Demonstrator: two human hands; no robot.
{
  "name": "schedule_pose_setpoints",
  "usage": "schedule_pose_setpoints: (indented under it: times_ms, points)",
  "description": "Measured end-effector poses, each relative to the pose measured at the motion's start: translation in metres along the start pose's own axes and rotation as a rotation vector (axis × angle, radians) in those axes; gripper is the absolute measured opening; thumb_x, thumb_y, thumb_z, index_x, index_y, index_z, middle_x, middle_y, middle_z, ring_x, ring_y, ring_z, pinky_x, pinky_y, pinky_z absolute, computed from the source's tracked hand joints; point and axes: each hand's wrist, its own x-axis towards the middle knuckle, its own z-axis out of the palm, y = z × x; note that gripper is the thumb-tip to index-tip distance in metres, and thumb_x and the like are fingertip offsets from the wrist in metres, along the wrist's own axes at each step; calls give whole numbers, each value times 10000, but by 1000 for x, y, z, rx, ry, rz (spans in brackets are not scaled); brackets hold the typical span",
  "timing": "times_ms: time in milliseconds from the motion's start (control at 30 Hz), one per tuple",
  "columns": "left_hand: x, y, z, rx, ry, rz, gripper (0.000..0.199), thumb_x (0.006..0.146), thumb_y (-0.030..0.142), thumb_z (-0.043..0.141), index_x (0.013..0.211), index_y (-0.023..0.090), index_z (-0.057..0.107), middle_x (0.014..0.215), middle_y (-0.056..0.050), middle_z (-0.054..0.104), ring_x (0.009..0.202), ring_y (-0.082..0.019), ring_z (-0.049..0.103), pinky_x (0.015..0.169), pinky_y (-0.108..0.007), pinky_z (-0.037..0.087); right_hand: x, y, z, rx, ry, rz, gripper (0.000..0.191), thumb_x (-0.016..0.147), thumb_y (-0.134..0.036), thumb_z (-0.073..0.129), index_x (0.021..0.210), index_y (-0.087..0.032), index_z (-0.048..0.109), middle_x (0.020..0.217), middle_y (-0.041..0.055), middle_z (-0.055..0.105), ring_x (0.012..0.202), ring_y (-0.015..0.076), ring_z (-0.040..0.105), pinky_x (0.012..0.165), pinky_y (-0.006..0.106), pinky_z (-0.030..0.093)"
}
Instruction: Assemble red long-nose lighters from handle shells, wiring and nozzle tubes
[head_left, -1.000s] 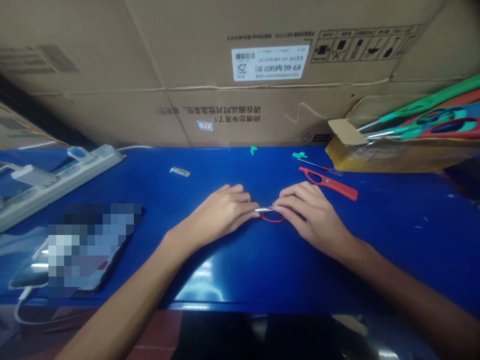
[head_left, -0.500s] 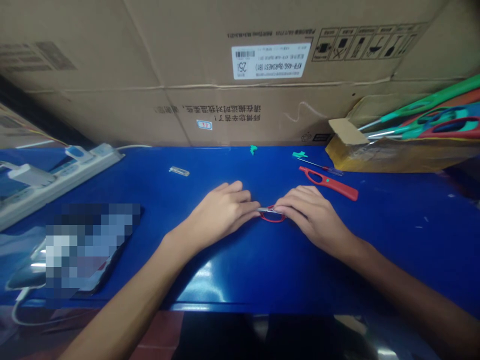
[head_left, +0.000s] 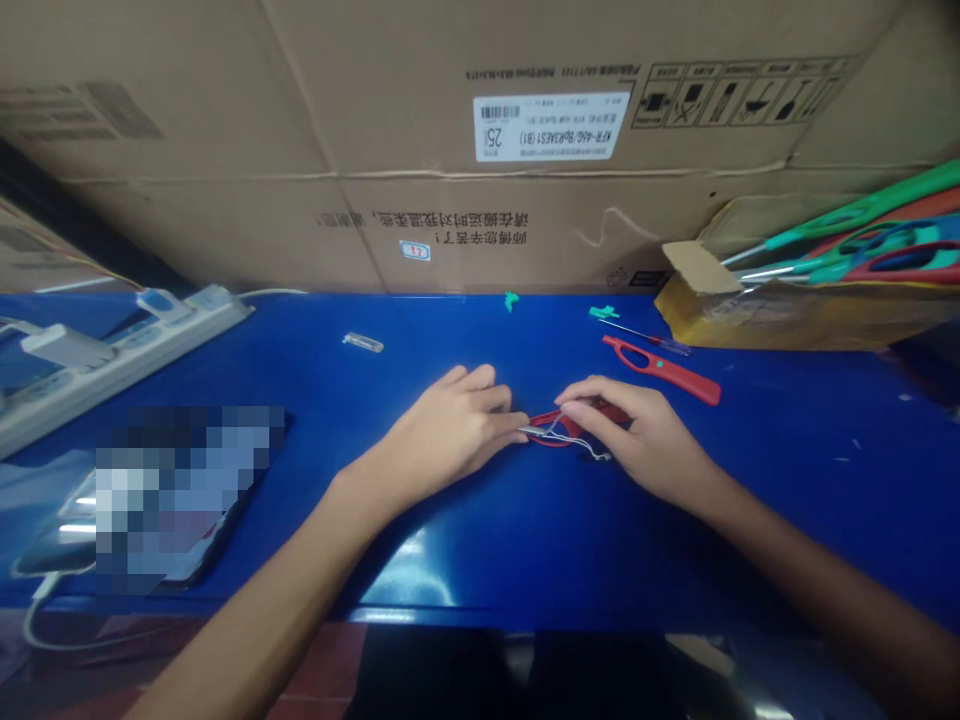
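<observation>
My left hand point(head_left: 465, 425) is closed, its fingertips pinching a thin silver metal rod point(head_left: 534, 430); the rest of the rod is hidden under the hand. Below lies a red plastic lighter casing point(head_left: 551, 443) with a loop-shaped opening, partly covered by both hands. Thin white wires point(head_left: 583, 441) run from the rod across the casing, ending loose on the right. My right hand point(head_left: 634, 425) pinches one thin wire point(head_left: 556, 421) between thumb and forefinger, above the casing. A second red lighter casing point(head_left: 664, 371) lies behind the right hand.
A screwdriver point(head_left: 645, 336) and green plastic bits point(head_left: 603, 313) lie near an open carton point(head_left: 750, 318) of green and red lighter parts. A small clear piece point(head_left: 364, 343) sits behind my left hand. At left are a power strip point(head_left: 135, 347) and a blurred-out phone point(head_left: 225, 500).
My right hand has shifted slightly right, away from the left, uncovering more of the red casing. White wires now show between the hands. The left hand keeps its grip.
</observation>
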Motion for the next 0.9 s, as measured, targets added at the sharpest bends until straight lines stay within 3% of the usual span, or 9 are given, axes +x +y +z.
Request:
schedule_pose_setpoints:
  times_ms: [167,267,333,400,533,900]
  points:
    - [-1,-4,-2,-55,8,-56,363,1075,407,409,1154,224,713,920,-39,674,876,-197,497,734,-344,321,1,10,-8,-7,22,7,292,964,-414,616,1186,-226,641,999,44,714,885,193,686,810,336,553]
    - [-2,-7,-3,-94,11,-90,344,1072,399,427,1160,203,696,962,-40,691,885,-191,516,762,-337,342,1,18,-25,-152,-53,-28,481,918,-509,659,1305,-235,581,1107,74,689,983,233,671,882,395,544]
    - [-2,-9,-3,-121,14,-114,328,1067,397,444,1175,194,678,972,-41,692,893,-190,528,781,-334,356,0,23,-37,-249,-103,-19,565,853,-577,710,1283,-230,588,1110,79,680,980,249,664,872,408,541]
    - [-3,-11,-3,-149,14,-132,324,1067,399,446,1167,188,671,962,-44,686,892,-188,536,789,-333,365,-1,26,-45,-297,-149,-20,517,822,-594,734,1175,-231,631,1079,68,685,954,246,656,847,398,532]
    - [-5,-13,-3,-199,-5,-132,307,1063,404,456,1128,199,675,965,-44,692,889,-188,543,788,-329,362,1,29,-47,-274,-251,-63,257,943,-487,632,974,-236,674,988,45,703,904,217,646,823,370,507]
    - [-5,-11,1,-239,-56,-172,324,1051,450,468,1081,202,673,894,-32,651,866,-182,573,854,-354,386,2,34,-43,-217,-334,-91,235,1021,-370,513,970,-218,684,997,53,703,890,186,659,813,337,513]
